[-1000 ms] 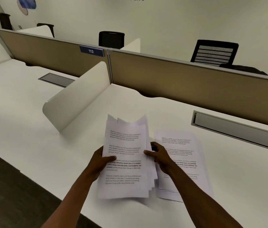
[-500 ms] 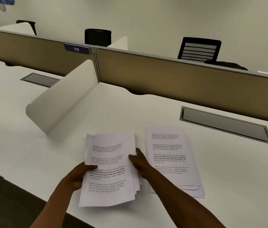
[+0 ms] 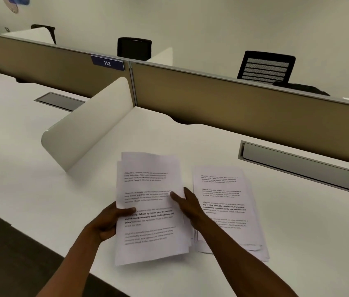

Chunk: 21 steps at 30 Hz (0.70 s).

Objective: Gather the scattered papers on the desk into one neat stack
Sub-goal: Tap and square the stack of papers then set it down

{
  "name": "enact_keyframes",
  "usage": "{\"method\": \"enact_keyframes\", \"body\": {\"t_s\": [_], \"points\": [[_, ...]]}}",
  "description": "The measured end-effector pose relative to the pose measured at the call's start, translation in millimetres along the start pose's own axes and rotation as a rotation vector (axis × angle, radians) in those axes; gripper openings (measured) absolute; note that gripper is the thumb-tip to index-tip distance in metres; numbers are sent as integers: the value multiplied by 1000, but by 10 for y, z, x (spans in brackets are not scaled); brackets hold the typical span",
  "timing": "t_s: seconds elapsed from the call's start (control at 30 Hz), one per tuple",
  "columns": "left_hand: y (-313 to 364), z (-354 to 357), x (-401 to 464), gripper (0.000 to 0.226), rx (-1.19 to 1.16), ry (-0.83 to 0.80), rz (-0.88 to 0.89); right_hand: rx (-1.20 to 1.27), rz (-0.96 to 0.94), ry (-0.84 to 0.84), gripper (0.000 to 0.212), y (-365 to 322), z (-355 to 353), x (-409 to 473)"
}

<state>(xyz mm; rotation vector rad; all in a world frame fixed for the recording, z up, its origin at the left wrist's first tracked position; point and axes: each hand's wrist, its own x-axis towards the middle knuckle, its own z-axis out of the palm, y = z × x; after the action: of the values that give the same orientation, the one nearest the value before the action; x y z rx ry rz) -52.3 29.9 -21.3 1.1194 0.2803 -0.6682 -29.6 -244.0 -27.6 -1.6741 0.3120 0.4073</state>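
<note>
A: Desk (image 3: 190, 138) was bare apart from two paper lots. The flat pile (image 3: 225, 202) lay on your right, edges fanned a little at the near end. Unchanged over the last second.

B: And the bundle?

A: The held bundle (image 3: 147, 202) sat just left of the pile, top corners splayed. A second earlier it was tipped up higher; you'd lowered it towards the desk.

B: Grip?

A: Your left hand (image 3: 109, 221) was closed on its left edge, thumb on top. Your right hand (image 3: 187, 205) was closed on the right edge. My read: still two lots, merge pending.
</note>
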Motion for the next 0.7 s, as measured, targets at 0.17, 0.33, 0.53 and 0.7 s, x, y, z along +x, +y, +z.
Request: {"method": "enact_keyframes", "body": {"t_s": [0.17,0.33,0.53,0.7], "points": [[68,133,32,61,-30,-121,48,424,72,-325,61,-167,-287,-124],[71,455,207,61,85,-126,49,347,-6,-197,47,-147,-554,-206],[-31,1111,414,62,233,-65,148,130,-116,132,67,-67,-1215,-301],[-291,1713,771,58,363,194,185,18,-74,283,55,99,-1795,-353]]}}
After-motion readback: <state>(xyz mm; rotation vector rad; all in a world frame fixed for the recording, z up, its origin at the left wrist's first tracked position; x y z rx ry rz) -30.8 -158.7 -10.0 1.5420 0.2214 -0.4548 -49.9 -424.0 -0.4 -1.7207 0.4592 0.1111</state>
